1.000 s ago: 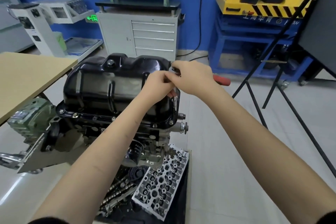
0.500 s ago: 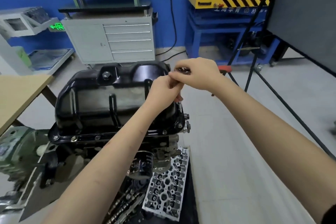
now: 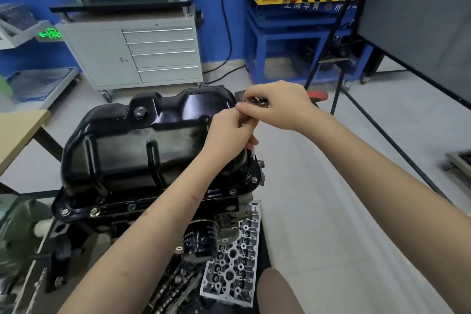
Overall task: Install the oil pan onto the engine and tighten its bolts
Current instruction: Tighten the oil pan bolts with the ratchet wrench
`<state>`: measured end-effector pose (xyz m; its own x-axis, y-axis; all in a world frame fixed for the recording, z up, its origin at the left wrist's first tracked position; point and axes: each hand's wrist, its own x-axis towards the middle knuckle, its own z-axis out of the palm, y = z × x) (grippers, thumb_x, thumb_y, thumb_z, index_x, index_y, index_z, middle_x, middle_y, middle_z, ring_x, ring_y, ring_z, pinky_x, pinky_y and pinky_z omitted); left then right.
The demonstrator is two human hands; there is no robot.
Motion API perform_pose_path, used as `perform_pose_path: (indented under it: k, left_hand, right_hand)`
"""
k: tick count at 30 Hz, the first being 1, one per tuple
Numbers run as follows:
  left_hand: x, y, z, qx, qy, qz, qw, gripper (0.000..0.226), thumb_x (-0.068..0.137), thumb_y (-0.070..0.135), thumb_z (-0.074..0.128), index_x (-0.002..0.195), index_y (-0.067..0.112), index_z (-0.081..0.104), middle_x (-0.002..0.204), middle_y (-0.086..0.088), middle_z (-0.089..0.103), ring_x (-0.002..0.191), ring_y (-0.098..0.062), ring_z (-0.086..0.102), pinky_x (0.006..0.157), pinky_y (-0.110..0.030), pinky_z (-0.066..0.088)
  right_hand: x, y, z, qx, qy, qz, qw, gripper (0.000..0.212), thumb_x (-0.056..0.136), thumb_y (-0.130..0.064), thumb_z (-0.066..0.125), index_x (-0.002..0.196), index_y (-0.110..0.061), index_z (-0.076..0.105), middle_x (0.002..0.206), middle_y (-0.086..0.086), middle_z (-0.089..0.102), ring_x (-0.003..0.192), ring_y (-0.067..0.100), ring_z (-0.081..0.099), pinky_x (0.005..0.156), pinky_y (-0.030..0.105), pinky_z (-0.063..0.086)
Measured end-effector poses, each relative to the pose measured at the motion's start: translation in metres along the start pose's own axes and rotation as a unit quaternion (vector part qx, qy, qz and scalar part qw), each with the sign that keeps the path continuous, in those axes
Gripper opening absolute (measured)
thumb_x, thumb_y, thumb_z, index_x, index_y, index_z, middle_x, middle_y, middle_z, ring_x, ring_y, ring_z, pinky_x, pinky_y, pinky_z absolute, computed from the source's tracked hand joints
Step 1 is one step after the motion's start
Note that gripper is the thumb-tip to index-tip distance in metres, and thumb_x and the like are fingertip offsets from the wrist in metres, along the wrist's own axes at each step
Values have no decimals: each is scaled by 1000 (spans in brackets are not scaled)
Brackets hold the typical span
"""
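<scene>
Head view: black oil pan (image 3: 153, 150) sits bolted atop the engine (image 3: 224, 219). Right hand (image 3: 276, 104) curls round the ratchet (image 3: 257, 101), its red handle poking out behind. Left hand (image 3: 230, 132) pinches the extension shaft (image 3: 252, 154) standing on a bolt at the pan's right edge.

Black oil pan (image 3: 153, 145) sits on the upturned engine (image 3: 142, 216), flange bolts (image 3: 94, 211) along its near edge. Right hand (image 3: 277, 104) grips a red-handled ratchet (image 3: 257, 101) at the pan's right corner; left hand (image 3: 229, 132) pinches the extension (image 3: 252, 153) beneath. Oil filter (image 3: 200, 242) and cylinder head (image 3: 232, 262) lie below.
</scene>
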<state>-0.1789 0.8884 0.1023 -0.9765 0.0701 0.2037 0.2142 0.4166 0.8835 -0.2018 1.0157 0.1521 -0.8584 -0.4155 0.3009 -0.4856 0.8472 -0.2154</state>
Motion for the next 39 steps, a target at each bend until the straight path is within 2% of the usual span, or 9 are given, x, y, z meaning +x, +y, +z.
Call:
perform_pose_path:
  k: [3,7,12,17,23,27,30,34,39]
  left_hand:
    - [1,4,-2,-21,-3,-10,1000,23,90,18,54,68,24,57,51,8,62,52,-22,65,58,-34,56]
    - [7,13,-6,-9,-18,15,1000,20,89,19,55,72,10,60,66,1,64,53,-11,64,52,-29,55]
    - [30,28,-8,60,-26,62,996,21,88,20,56,77,3,64,73,-13,68,68,-34,64,63,-41,55]
    - [62,35,-13,116,-45,70,990,20,85,19,59,80,0,65,76,-19,66,76,-33,61,76,-41,49]
    - [83,31,-19,168,-68,22,983,22,83,18,62,72,0,62,66,-13,65,62,-17,53,62,-28,43]
    - [90,28,-16,233,-64,7,970,35,84,23,62,54,13,47,44,2,40,42,-8,35,45,-16,30]
    - [92,27,-15,246,-62,-9,967,41,83,25,62,48,23,42,43,5,38,41,-7,34,43,-16,28]
    - [92,25,-16,235,-67,-27,969,42,83,27,62,47,24,40,47,4,39,45,-9,32,50,-26,30]
    - [88,28,-15,246,-66,-47,966,46,81,27,64,45,23,36,41,6,33,44,-7,31,46,-24,26]
  right_hand:
    - [1,1,-6,27,-6,5,1000,29,86,-55,45,83,-31,60,75,-10,60,75,12,51,63,28,37]
    - [3,5,-18,75,0,6,997,29,84,-53,48,85,-28,65,75,-11,61,71,10,52,54,22,42]
    - [15,22,-30,94,16,3,995,28,83,-52,49,86,-29,66,74,-13,59,78,8,50,66,28,39]
    - [36,39,-29,118,26,-7,993,31,82,-51,49,88,-26,66,80,-10,64,80,10,54,72,31,44]
    - [59,52,-15,140,-11,-38,989,29,83,-49,52,89,-25,67,70,-13,58,73,8,50,66,28,38]
    - [68,58,-6,171,-40,-43,984,30,80,-49,51,86,-24,67,66,-14,56,68,8,50,65,28,39]
    - [71,64,-2,198,-51,-55,977,29,82,-46,53,87,-21,68,67,-14,56,66,7,51,66,30,43]
    - [75,68,-2,187,-73,-90,976,31,83,-46,52,88,-19,65,67,-11,54,63,4,48,59,26,35]
    - [75,64,-8,135,-141,-146,970,38,85,-46,44,87,-11,60,72,-2,57,66,14,47,61,31,34]
